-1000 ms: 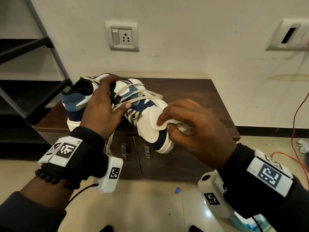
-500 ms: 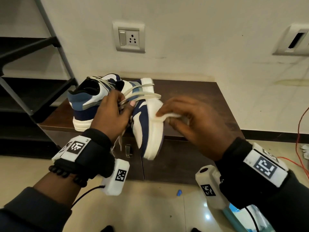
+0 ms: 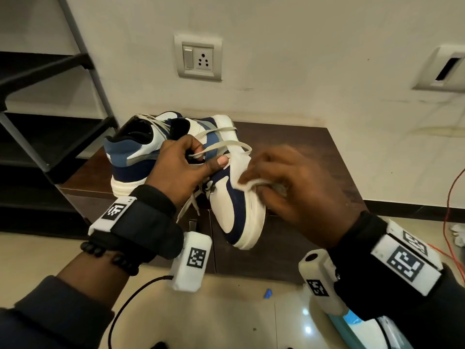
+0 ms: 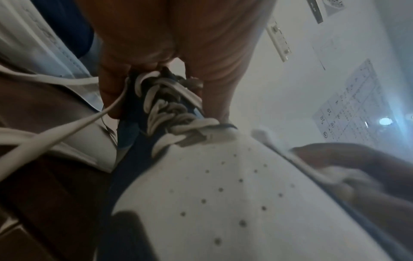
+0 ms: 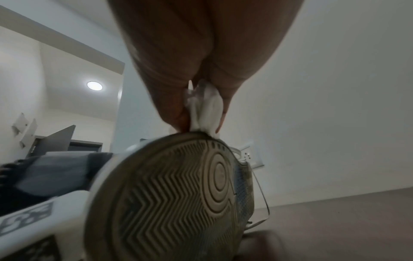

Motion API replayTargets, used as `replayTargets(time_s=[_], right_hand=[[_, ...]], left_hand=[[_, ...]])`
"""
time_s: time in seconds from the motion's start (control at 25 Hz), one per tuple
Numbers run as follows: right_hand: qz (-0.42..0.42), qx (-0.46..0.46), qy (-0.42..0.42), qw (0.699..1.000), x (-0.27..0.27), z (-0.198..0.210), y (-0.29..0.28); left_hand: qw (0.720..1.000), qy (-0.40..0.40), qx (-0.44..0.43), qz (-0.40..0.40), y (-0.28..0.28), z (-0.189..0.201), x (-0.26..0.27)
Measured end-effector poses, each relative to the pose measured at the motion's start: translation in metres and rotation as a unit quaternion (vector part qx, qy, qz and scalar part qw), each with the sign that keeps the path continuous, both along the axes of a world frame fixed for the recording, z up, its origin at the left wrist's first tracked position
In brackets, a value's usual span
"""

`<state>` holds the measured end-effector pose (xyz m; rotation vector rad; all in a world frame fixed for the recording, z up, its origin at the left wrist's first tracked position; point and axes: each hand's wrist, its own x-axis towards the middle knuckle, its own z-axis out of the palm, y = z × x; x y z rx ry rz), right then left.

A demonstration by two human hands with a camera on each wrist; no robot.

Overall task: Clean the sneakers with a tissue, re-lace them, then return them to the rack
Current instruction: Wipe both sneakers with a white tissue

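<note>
At centre frame in the head view, the held sneaker is turned on its side with its toe pointing to the lower edge, its white sole rim facing right. The left hand grips it at the laced throat, fingers curled in among the laces (thumb laid across one strand). The right hand pinches a white tissue against the sole edge; motion blur makes the exact contact spot hard to judge. Just behind, at centre left, the second sneaker stands upright on the dark wooden cabinet, with the black shoe rack at far left.
</note>
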<state>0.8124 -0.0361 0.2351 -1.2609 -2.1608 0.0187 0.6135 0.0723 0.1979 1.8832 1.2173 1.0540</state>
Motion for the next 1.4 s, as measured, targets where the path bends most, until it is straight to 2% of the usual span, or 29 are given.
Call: replayTargets(time_s=[0.12, 0.16, 0.32, 0.44, 0.52, 0.64, 0.68, 0.84, 0.88, 1.04, 1.08, 1.16, 1.24, 1.36, 1.4], right_hand=[[0.107, 0.004, -0.088, 0.99, 0.0, -0.001, -0.018], [0.101, 0.007, -0.089, 0.991, 0.003, -0.001, -0.018], [-0.02, 0.011, -0.002, 1.0, 0.006, -0.003, -0.002], [-0.04, 0.021, -0.003, 0.999, -0.001, -0.004, 0.001], [0.01, 0.014, -0.03, 0.999, 0.001, -0.005, -0.009], [0.134, -0.014, -0.108, 0.985, 0.004, -0.007, -0.03], [0.141, -0.013, -0.12, 0.983, 0.008, -0.007, -0.031], [-0.004, -0.013, -0.001, 1.0, 0.02, -0.002, -0.012], [-0.01, -0.012, 0.002, 1.0, 0.018, -0.001, -0.011], [0.108, -0.007, -0.079, 0.991, 0.005, -0.007, -0.026], [0.093, -0.005, -0.064, 0.994, 0.005, -0.007, -0.024], [0.002, 0.007, 0.002, 1.0, 0.007, -0.007, -0.018], [-0.086, -0.001, 0.067, 0.994, 0.007, -0.006, -0.011], [-0.14, -0.016, 0.082, 0.987, 0.004, -0.004, -0.001], [-0.137, -0.017, 0.074, 0.988, 0.004, -0.002, 0.0]], left_hand=[[1.0, 0.013, 0.011, -0.007, 0.001, 0.001, 0.002], [1.0, 0.016, 0.014, -0.009, 0.002, 0.001, 0.002], [0.999, 0.036, 0.041, -0.004, -0.005, 0.006, 0.008], [0.996, 0.068, 0.052, -0.005, -0.013, 0.011, 0.009], [0.997, 0.057, 0.047, -0.001, -0.013, 0.01, 0.006], [0.998, 0.046, 0.036, 0.002, -0.012, 0.008, 0.003], [0.998, 0.043, 0.037, 0.001, -0.011, 0.008, 0.003], [0.997, 0.048, 0.058, 0.009, -0.012, 0.007, 0.008], [0.997, 0.047, 0.057, 0.006, -0.012, 0.007, 0.008], [0.998, 0.016, 0.039, -0.057, -0.017, 0.01, -0.003], [0.996, 0.024, 0.044, -0.071, -0.017, 0.011, -0.005], [0.994, 0.052, 0.064, -0.074, -0.016, 0.009, -0.005], [0.993, 0.072, 0.081, -0.055, -0.014, 0.008, -0.001], [0.989, 0.112, 0.093, -0.041, -0.016, 0.005, 0.004], [0.992, 0.089, 0.074, -0.039, -0.015, 0.004, 0.006]])
